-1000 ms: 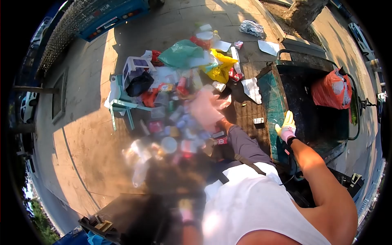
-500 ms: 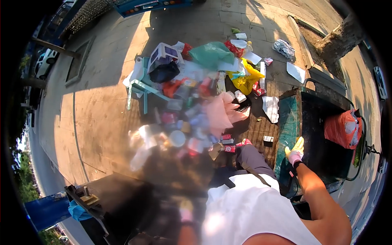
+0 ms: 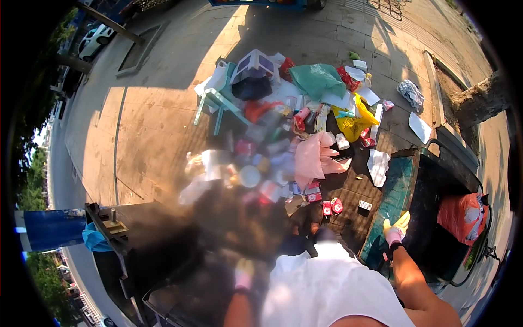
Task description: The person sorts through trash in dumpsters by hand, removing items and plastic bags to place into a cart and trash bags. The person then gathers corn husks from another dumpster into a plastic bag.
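Observation:
My right hand [image 3: 396, 228], in a yellow glove with a pink cuff, is at the near side of the green metal cart [image 3: 393, 182]. Its fingers are stretched and spread, with nothing in them; whether the palm touches the cart is unclear. My left hand [image 3: 243, 273], gloved the same way, hangs low beside the white shirt over a dark surface. A smear over the picture hides its fingers. Close to it on the left stands a dark open container [image 3: 147, 261]. A red plastic bag [image 3: 462, 218] stuffed with something pale sits in the cart.
Trash lies scattered ahead on the pavement: a pink bag [image 3: 311, 159], a yellow bag [image 3: 355, 120], a green bag [image 3: 317, 80], small red boxes [image 3: 332, 207] and a pale-green chair-like frame [image 3: 220, 101]. A tree trunk [image 3: 482, 101] stands at right, a blue vehicle [image 3: 261, 4] beyond.
The view has shifted, so the scattered trash sits further right in it. My right hand remains at the cart with its fingers now more spread. My left hand stays low by my side.

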